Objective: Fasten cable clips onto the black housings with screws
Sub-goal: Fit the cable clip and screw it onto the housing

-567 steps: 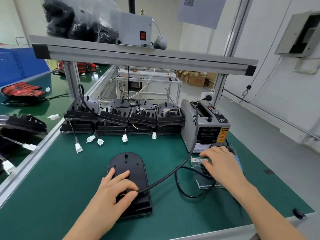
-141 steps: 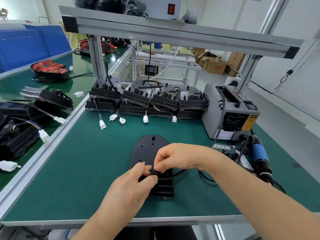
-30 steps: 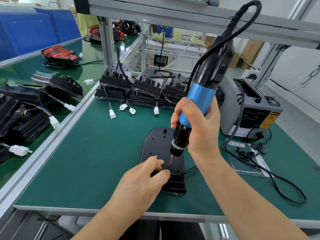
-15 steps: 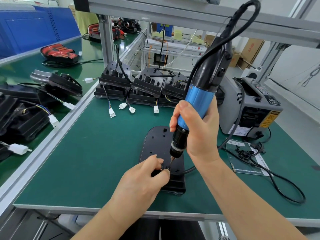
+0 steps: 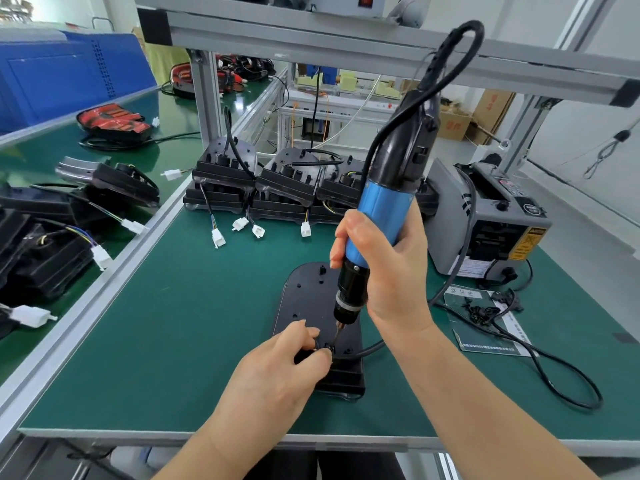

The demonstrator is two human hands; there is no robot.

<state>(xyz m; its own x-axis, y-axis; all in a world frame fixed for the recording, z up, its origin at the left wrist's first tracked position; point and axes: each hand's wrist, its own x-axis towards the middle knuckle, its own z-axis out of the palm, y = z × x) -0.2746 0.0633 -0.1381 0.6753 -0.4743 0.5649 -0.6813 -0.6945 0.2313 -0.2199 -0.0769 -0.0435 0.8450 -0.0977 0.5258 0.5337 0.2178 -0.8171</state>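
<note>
Housing in work: one black housing (image 5: 304, 299), lying flat on the green mat (image 5: 173, 323) at lower centre of the frame.
Cable clip: one small black cable clip (image 5: 328, 350) on the near end of that housing, beside the black cable (image 5: 369, 348) that runs off to the right.
Screwdriver: one blue-and-black screwdriver (image 5: 382, 216), nearly upright at centre, with its bit pointing down at the clip.
Left hand: the left hand (image 5: 277, 372) has thumb and forefinger drawn close together, pinching the clip against the housing.
Right hand: the right hand (image 5: 384, 271) is wrapped fully round the screwdriver's blue grip.
Stacked housings: three stacks (image 5: 221, 174) show in a row across the middle of the frame. The screwdriver may hide more.
White connectors: four white connectors (image 5: 219, 238) lie on the mat just in front of that row.
Grey machine: one grey machine (image 5: 485, 220) at centre right.
Loose black parts: a small heap (image 5: 481, 311) on a printed sheet at right, too small to count.
</note>
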